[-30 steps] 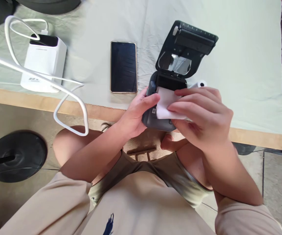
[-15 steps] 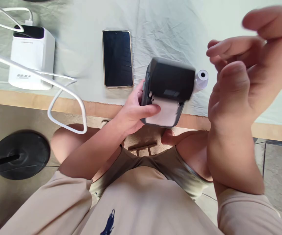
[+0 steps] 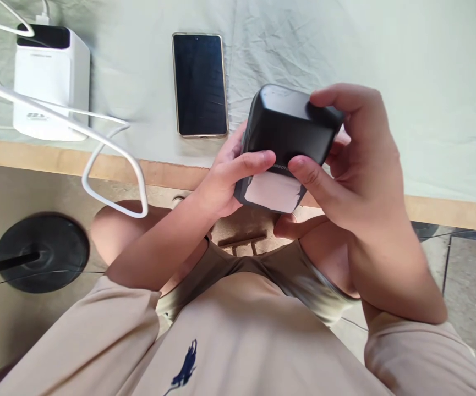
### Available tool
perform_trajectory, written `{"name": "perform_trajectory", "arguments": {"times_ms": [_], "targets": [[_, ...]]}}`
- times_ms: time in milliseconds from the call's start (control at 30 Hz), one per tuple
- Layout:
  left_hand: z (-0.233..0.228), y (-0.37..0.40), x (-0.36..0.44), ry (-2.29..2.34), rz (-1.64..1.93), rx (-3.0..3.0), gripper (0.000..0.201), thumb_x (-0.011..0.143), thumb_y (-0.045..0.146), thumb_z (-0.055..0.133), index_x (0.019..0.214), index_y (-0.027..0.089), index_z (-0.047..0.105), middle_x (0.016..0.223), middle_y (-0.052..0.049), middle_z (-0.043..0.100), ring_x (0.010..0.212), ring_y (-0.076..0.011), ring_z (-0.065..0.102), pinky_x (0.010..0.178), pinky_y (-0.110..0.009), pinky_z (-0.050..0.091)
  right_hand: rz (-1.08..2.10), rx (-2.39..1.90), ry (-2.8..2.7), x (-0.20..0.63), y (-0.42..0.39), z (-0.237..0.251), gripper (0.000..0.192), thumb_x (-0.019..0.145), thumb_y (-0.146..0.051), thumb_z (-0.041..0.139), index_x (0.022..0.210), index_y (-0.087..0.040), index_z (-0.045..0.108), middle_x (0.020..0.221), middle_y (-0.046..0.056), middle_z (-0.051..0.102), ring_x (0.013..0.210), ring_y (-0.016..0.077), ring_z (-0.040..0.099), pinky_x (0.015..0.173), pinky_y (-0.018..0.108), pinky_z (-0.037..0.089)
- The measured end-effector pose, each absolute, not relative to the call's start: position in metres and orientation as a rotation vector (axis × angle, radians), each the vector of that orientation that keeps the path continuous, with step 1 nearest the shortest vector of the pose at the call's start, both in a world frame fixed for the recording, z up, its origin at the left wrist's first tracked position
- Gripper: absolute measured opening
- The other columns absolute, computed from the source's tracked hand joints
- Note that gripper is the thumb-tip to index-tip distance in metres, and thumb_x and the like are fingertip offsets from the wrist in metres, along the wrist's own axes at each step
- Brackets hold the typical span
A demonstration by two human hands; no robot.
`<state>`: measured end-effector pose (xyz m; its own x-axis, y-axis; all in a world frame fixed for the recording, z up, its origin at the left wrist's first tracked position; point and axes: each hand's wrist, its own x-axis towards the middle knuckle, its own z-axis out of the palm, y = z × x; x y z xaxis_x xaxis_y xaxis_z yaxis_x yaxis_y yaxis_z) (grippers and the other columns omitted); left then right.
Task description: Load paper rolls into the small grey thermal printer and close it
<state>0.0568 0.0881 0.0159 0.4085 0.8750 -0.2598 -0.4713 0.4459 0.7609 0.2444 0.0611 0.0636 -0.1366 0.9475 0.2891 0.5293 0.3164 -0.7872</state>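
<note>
A black portable label printer (image 3: 289,129) is held over the table's near edge, tilted, with a strip of white paper (image 3: 273,192) showing at its near end. My left hand (image 3: 229,179) grips its left side, thumb lying on the front by the paper. On the other side, my right hand (image 3: 364,159) is closed around the right part, thumb on the front face and forefinger on the far top corner. Light lettering on the casing is partly covered by my right thumb. My other right fingers are mostly hidden behind the printer.
A dark-screened phone (image 3: 200,85) lies on the pale cloth (image 3: 138,71) beyond my left hand. Further left stands a white power bank (image 3: 42,91), its white cable (image 3: 141,190) looping over the table edge. A round black stand base (image 3: 56,247) rests on the floor.
My right hand has come down and left from the raised position and taken hold of the printer. The white paper roll beside the printer is now out of sight. My left hand keeps its grip.
</note>
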Motion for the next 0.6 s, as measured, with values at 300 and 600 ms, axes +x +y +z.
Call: {"name": "perform_trajectory", "arguments": {"times_ms": [300,600], "targets": [[0.029,0.094,0.069,0.627,0.893,0.451,0.065,0.120,0.056,0.035,0.118,0.012,0.083,0.112,-0.010,0.087,0.155,-0.0436,0.070,0.118,-0.055,0.065,0.564,-1.306,-1.849,0.255,0.062,0.064,0.039,0.110,-0.053,0.070,0.145,-0.034,0.071,0.148,0.007,0.075,0.135,0.0320,0.076,0.099,0.049,0.070],[0.032,0.100,0.071,0.717,0.925,0.263,0.046,0.125,0.036,0.041,0.136,0.005,0.074,0.144,-0.018,0.083,0.163,-0.0419,0.064,0.136,-0.062,0.053,0.549,-1.234,-1.994,0.269,0.064,0.066,0.057,0.097,-0.035,0.081,0.152,-0.043,0.068,0.159,0.004,0.074,0.163,0.0400,0.063,0.133,0.064,0.059]]}}
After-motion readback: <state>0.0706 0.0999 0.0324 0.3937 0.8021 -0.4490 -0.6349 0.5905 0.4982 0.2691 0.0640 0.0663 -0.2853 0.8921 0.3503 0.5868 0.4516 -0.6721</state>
